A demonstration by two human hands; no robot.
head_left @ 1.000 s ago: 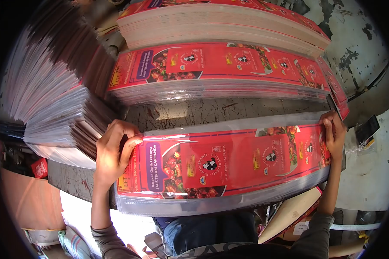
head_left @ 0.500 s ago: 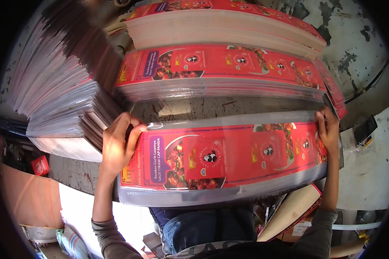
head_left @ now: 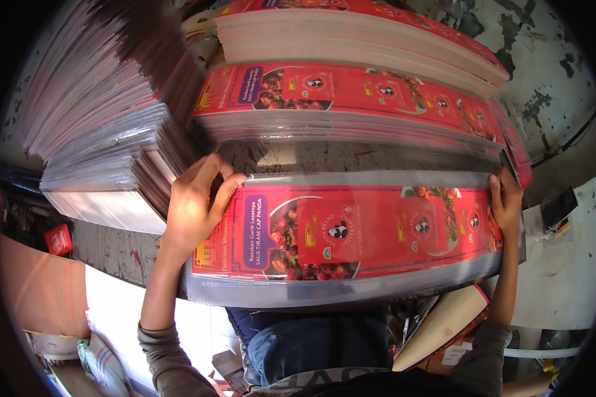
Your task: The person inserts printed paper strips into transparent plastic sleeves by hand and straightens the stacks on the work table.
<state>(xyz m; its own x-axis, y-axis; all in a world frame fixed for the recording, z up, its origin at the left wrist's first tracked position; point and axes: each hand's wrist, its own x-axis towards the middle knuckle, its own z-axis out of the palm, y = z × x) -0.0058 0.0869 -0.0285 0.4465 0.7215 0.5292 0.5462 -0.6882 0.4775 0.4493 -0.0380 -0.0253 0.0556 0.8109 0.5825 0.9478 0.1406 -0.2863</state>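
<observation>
A long red printed banner in a clear plastic sleeve (head_left: 377, 228) lies crosswise in front of me, with food pictures and panda logos on it. It rests on top of more clear sleeves, whose edges show along the near side. My left hand (head_left: 202, 195) is closed at the sleeve's far left corner, thumb and fingers pinching the clear edge. At the far right corner, my right hand (head_left: 505, 198) pinches the edge between thumb and bent fingers. Past the sleeve lies a stack of sleeved red banners (head_left: 351, 96).
Behind that stack stands a taller pile of red-topped printed sheets (head_left: 377, 43). Thick, fanned piles of plastic-sleeved sheets (head_left: 106, 145) crowd the left side. The worn grey table (head_left: 112, 255) shows scratches. A small red box (head_left: 58, 239) sits at far left.
The view has shifted slightly, so the stacks appear a little further right. Both hands keep hold of the same far corners of the sleeve, with little visible movement.
</observation>
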